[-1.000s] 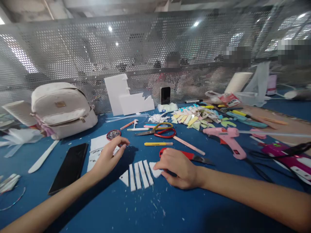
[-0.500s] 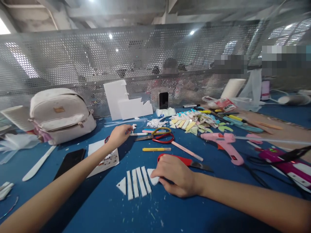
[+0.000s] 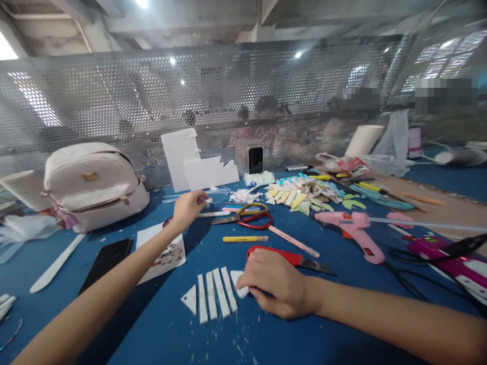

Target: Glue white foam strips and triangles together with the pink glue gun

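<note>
My left hand (image 3: 190, 209) reaches over the table's middle, its fingertips pinched on a small white foam scrap (image 3: 209, 201). My right hand (image 3: 276, 284) rests on the table with curled fingers, gripping the edge of a white foam end piece (image 3: 238, 282); the thumb's exact contact is hidden. Left of that piece, several narrow white foam strips (image 3: 212, 294) stand in a row, ending at a foam triangle (image 3: 190, 300) with a small dark hole. Just beyond my right hand lies a red-handled knife (image 3: 281, 255), partly covered by it.
Red-and-yellow-handled scissors (image 3: 254, 219) and a yellow marker (image 3: 245, 239) lie ahead. To the right are a pink glue gun (image 3: 355, 228) and a heap of coloured foam scraps (image 3: 300, 192). A white backpack (image 3: 95, 187) and black phone (image 3: 106, 263) sit left. A perforated screen (image 3: 220, 96) stands behind.
My left hand has shifted slightly, and its fingers have closed in around the small foam scrap. My right hand stays by the foam end piece. The whole view has tilted up a little.
</note>
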The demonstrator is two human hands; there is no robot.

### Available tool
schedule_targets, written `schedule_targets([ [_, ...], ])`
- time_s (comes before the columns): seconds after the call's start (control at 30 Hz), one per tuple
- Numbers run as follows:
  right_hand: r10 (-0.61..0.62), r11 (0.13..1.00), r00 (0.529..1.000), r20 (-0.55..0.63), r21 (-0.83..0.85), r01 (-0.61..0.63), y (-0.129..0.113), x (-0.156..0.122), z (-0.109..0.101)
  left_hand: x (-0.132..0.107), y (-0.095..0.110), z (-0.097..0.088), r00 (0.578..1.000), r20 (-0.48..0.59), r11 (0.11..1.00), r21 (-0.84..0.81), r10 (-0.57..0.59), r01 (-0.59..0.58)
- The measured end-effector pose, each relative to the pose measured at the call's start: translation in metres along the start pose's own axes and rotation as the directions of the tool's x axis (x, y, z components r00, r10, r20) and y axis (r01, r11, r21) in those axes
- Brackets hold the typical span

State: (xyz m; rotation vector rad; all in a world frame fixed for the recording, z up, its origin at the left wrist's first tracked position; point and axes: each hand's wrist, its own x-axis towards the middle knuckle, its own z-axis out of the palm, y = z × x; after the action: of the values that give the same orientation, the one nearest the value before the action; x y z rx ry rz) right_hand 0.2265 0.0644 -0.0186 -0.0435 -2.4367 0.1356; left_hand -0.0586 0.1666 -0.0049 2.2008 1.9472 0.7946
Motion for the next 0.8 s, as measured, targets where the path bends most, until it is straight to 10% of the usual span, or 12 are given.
schedule_targets([
  [0.43,0.011,0.993,0.988,0.154,-0.116,0.007,0.009,0.005,-0.008,0.012,0.001,-0.003,0.989,0.1,0.835,-0.53,-0.113,0.149],
  [0.8,0.477,0.871,0.876,0.071,-0.175,-0.46,0.085,0.076,-0.023,0.02,0.0,0.0,0.99,-0.003,0.703,-0.705,-0.138,0.096],
])
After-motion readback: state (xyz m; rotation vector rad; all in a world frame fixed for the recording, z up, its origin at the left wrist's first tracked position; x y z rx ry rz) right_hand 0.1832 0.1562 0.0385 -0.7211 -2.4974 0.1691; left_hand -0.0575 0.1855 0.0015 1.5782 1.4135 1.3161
